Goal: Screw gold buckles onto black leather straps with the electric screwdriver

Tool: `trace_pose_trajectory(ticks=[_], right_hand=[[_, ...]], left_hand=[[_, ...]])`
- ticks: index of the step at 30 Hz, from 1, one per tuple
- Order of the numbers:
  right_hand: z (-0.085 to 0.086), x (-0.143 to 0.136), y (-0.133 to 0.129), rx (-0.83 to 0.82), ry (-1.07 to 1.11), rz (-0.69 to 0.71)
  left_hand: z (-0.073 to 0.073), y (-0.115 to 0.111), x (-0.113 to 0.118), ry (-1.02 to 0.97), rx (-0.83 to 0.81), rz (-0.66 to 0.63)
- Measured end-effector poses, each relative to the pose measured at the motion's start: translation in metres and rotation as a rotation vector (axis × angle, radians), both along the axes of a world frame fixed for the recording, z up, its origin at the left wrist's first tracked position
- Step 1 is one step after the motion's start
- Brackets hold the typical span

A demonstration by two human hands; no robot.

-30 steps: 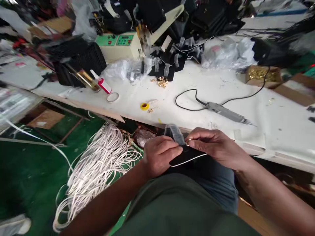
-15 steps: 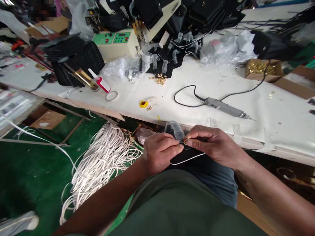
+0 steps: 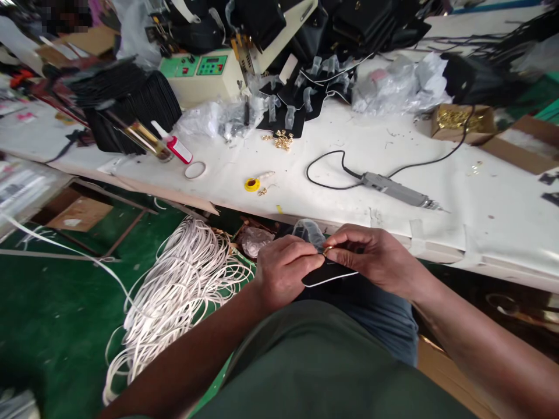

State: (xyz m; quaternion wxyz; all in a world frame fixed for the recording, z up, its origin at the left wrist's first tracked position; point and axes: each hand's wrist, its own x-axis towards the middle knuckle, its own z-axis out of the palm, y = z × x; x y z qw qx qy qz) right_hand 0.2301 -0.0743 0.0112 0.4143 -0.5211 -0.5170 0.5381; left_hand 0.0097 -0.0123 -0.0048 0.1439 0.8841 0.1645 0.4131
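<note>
A black flat piece (image 3: 334, 273) with a white edge rests over my lap, below the table's front edge. My left hand (image 3: 288, 267) is closed on its left part, fingertips close to the middle. Between the thumb and forefinger of my right hand (image 3: 369, 253) is a small gold metal piece (image 3: 327, 250), held at the black piece beside my left fingertips. A clear plastic wrap (image 3: 311, 231) stands up from the black piece just behind both hands.
On the white table (image 3: 480, 198) lie a grey electric tool (image 3: 395, 189) with its cord, a yellow spool (image 3: 252, 184), gold fittings (image 3: 283, 139) and a red bottle (image 3: 179, 149). White cord (image 3: 174, 291) is heaped on the floor at left.
The view has shifted slightly, so the table things appear a little further left. Both hands keep nearly the same pose, with the right fingers still on the gold piece.
</note>
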Motion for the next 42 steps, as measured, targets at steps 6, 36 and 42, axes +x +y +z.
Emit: trace_pose_trajectory(ticks=[6,36,42], right_hand=[[-0.002,-0.001,-0.002,-0.084,0.068,-0.022],[-0.001,-0.001,-0.015,0.41,-0.371,-0.003],[0.001,-0.001,-0.016,0.539,-0.397,0.014]], left_hand=[[-0.002,0.0,0.001,-0.02,-0.045,0.002],[0.012,-0.001,0.009,-0.071,-0.172,-0.039],[0.02,-0.002,0.006,-0.042,-0.208,-0.093]])
